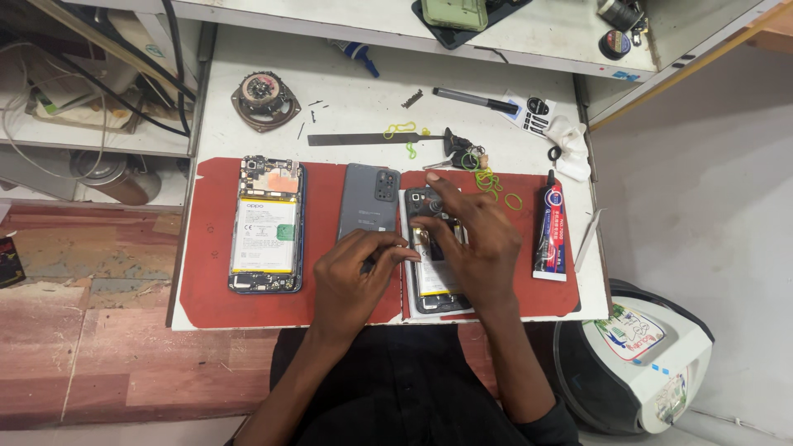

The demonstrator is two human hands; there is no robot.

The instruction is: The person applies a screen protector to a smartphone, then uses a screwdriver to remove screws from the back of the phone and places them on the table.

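Both hands work over an opened phone (434, 285) that lies face down near the front edge of the red mat (206, 281), towards the mat's right end, its back removed so the battery and circuit board show. The right hand (471, 239) lies across the upper half of this phone, its fingers spread and loosely curled, the index finger stretched towards the camera end of the board; whether the fingertips pinch any small part cannot be told. The left hand (355, 277) rests on the mat just beside the phone's left edge, fingers bent and drawn together, the fingertips touching the phone's side near its middle; it grasps nothing that can be made out. Just behind the left hand lies a grey back cover (369, 206), touching the opened phone's left side. Towards the left end of the mat a second opened phone (266, 225) lies with its battery exposed, well apart from the hands. At the right end of the mat sits a glue tube (551, 235), and yellow rubber bands (489, 183) are scattered near the mat's back edge.
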